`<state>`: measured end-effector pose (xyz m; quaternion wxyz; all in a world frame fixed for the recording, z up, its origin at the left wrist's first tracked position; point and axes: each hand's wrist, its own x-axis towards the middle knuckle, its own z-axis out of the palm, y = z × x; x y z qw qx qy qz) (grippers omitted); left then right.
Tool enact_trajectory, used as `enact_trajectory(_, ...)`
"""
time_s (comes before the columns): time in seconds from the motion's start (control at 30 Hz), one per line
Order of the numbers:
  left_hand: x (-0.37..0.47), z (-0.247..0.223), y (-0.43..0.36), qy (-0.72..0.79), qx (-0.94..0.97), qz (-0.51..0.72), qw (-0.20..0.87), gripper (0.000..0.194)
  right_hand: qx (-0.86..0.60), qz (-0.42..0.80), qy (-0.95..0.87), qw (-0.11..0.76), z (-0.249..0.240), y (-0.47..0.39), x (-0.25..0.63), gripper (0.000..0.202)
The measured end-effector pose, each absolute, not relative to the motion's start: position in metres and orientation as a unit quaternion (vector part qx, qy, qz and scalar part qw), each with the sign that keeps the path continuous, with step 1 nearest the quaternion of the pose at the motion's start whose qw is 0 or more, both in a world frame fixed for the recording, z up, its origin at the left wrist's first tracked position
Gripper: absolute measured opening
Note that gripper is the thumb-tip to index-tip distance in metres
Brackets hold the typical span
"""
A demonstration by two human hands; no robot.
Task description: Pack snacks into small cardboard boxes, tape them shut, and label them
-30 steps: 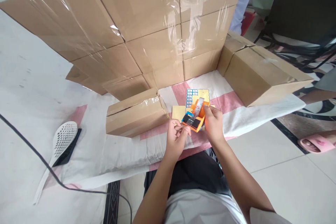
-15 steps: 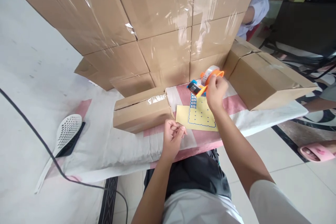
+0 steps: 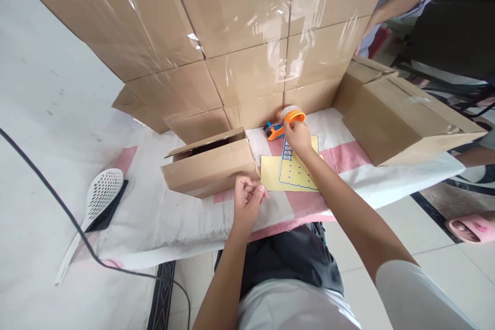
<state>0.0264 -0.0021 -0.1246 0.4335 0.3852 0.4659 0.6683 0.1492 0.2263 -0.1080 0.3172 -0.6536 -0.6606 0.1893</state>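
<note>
My right hand [image 3: 297, 136] grips an orange and blue tape dispenser [image 3: 292, 115] with a roll of tape, low over the back of the table, in front of the stacked boxes. Below it lies a yellow sheet [image 3: 270, 170] with a blue printed outline, partly covered by my right hand and forearm. My left hand [image 3: 246, 197] is closed, thumb against curled fingers, beside the near right corner of a small cardboard box [image 3: 211, 172]. Whatever those fingers may hold cannot be made out. A dark gap shows between the flaps on top of that box.
A wall of taped cardboard boxes [image 3: 247, 20] stands behind. More boxes [image 3: 406, 113] sit at the right, near another person's arm [image 3: 400, 5]. On the left are a white slotted ladle [image 3: 104, 191] and a black cable [image 3: 50, 188]. A striped cloth [image 3: 166, 221] covers the table.
My right hand has carried the tape dispenser left and lower. My left hand has shifted slightly left. The small box's top flaps have parted into a gap. The other person's arm reaches further into view.
</note>
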Motion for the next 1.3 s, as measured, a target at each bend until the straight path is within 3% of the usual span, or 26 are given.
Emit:
enact_trajectory(0.1, 0.025, -0.123, -0.005, 0.466, 0.389, 0.669, 0.429, 0.045, -0.595, 0.226, -0.702, 0.318, -0.088, 0.183, 0.167, 0.022)
enact_trajectory(0.17, 0.025, -0.122, -0.008, 0.471, 0.392, 0.665, 0.428, 0.045, -0.458, 0.314, -0.768, 0.32, -0.073, 0.145, 0.177, 0.022)
enact_trajectory(0.3, 0.024, -0.12, -0.015, 0.474, 0.392, 0.662, 0.429, 0.046, -0.234, 0.461, -0.823, 0.235, -0.055, 0.086, 0.178, 0.011)
enact_trajectory(0.43, 0.022, -0.121, -0.021, 0.473, 0.382, 0.67, 0.427, 0.046, -0.21, 0.453, -0.832, 0.243, -0.053, 0.071, 0.167, 0.007)
enact_trajectory(0.67, 0.016, -0.125, -0.026, 0.479, 0.393, 0.655, 0.432, 0.039, -0.202, 0.461, -0.837, 0.216, -0.055, 0.07, 0.164, 0.022)
enact_trajectory(0.87, 0.009, -0.111, -0.039, 0.537, 0.392, 0.602, 0.442, 0.035, -0.245, 0.369, -0.862, 0.247, -0.057, 0.071, 0.157, 0.019)
enact_trajectory(0.93, 0.005, -0.099, -0.05, 0.598, 0.403, 0.585, 0.372, 0.028, -0.242, 0.361, -0.853, 0.288, -0.051, 0.074, 0.156, 0.016)
enact_trajectory(1.03, -0.013, -0.072, -0.058, 0.673, 0.45, 0.577, 0.109, 0.023, -0.23, 0.365, -0.829, 0.355, -0.029, 0.082, 0.156, 0.016)
enact_trajectory(1.13, -0.047, -0.043, -0.04, 0.687, 0.52, 0.49, -0.132, 0.038, -0.205, 0.379, -0.826, 0.363, 0.002, 0.094, 0.148, 0.019)
enact_trajectory(1.2, -0.074, -0.032, -0.019, 0.716, 0.546, 0.403, -0.163, 0.05, -0.177, 0.394, -0.837, 0.337, 0.02, 0.103, 0.132, 0.021)
enact_trajectory(1.3, -0.104, -0.033, 0.007, 0.757, 0.55, 0.332, -0.117, 0.047, -0.13, 0.387, -0.868, 0.283, 0.033, 0.118, 0.092, 0.02)
